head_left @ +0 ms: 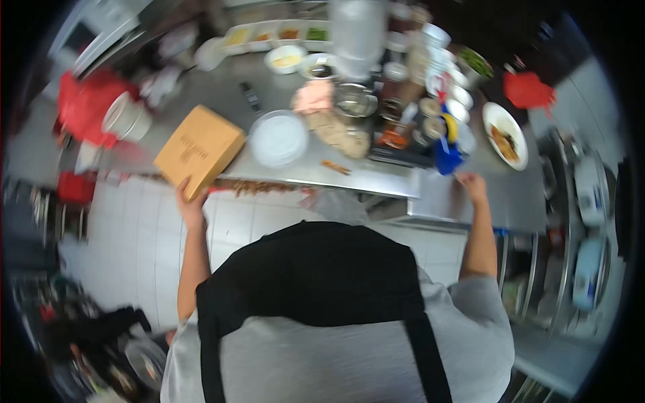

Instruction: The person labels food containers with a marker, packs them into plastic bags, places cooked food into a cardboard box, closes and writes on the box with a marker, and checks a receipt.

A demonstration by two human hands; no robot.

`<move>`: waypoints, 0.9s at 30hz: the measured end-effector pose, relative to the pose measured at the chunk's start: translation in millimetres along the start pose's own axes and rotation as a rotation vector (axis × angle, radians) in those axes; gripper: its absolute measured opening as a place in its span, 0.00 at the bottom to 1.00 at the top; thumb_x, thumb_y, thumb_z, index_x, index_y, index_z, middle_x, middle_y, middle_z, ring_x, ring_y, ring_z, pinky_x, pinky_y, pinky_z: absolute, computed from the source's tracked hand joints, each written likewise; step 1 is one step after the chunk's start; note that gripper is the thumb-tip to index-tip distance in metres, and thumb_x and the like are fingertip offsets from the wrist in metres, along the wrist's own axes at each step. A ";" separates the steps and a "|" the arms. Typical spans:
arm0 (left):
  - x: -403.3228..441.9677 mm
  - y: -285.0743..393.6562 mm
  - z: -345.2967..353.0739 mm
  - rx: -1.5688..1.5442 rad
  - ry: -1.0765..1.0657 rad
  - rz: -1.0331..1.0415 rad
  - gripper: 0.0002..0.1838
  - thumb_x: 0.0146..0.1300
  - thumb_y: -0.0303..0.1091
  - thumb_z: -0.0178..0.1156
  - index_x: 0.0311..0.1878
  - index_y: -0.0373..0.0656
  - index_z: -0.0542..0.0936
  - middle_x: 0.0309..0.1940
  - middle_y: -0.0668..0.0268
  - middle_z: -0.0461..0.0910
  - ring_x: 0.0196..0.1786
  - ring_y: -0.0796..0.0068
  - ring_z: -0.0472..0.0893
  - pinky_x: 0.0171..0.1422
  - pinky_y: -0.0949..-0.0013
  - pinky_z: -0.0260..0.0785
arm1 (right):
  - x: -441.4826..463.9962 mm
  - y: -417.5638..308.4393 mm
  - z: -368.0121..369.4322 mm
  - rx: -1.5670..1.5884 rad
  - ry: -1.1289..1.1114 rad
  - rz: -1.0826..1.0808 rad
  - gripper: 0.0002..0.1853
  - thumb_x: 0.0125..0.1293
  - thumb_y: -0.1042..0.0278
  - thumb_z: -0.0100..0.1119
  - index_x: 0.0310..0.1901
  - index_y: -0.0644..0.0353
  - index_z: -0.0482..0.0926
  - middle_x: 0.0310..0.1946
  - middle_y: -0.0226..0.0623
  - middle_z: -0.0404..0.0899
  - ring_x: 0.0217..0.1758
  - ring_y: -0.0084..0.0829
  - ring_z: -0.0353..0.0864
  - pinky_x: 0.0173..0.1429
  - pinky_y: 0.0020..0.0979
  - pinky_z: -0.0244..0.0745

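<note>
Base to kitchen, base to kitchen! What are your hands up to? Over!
Left hand on near corner of cardboard box. Right hand by blue item, grip unclear. Box overhanging counter edge. Round plastic container close beside it.

Red bag (91,102) beside white bucket (125,122); white oval dish (496,115) with food (502,142); row of trays (318,46)

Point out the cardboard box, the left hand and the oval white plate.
Cardboard box (195,146): head view, middle of its printed face.
Left hand (191,203): head view, middle of the hand.
Oval white plate (496,115): head view, bare upper part.
</note>
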State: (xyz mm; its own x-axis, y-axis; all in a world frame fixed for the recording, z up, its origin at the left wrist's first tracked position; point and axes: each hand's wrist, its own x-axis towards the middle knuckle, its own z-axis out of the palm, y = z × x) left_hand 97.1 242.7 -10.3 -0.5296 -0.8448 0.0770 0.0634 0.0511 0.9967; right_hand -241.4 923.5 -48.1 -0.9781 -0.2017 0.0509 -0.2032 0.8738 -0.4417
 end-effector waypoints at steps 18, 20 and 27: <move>-4.3 41.4 -6.7 -0.246 0.068 -0.220 0.28 0.48 0.12 0.63 0.53 0.45 0.71 0.45 0.61 0.77 0.40 0.71 0.80 0.39 0.73 0.77 | -82.0 -541.3 170.8 1.158 -0.891 -0.420 0.08 0.64 0.65 0.58 0.34 0.61 0.80 0.26 0.25 0.77 0.26 0.13 0.70 0.29 0.18 0.64; -3.6 44.1 -5.6 -0.269 0.069 -0.214 0.29 0.47 0.12 0.63 0.53 0.44 0.70 0.44 0.61 0.77 0.39 0.71 0.80 0.39 0.72 0.77 | -88.6 -558.5 193.9 1.201 -0.852 -0.354 0.09 0.65 0.65 0.58 0.33 0.61 0.80 0.24 0.25 0.76 0.23 0.13 0.69 0.26 0.18 0.63; -0.2 43.6 -11.2 -0.273 0.033 -0.208 0.28 0.48 0.13 0.64 0.52 0.45 0.71 0.43 0.62 0.77 0.39 0.73 0.80 0.39 0.73 0.77 | -86.5 -577.5 224.0 1.194 -0.738 -0.246 0.13 0.62 0.58 0.61 0.29 0.61 0.80 0.18 0.25 0.74 0.15 0.14 0.66 0.17 0.20 0.59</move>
State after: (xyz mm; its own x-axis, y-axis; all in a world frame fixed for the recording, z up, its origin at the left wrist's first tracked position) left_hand 109.4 239.1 32.8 -0.5272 -0.8394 -0.1323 0.1833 -0.2643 0.9469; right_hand -29.4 337.2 1.9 -0.6017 -0.7955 -0.0712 0.1605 -0.0331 -0.9865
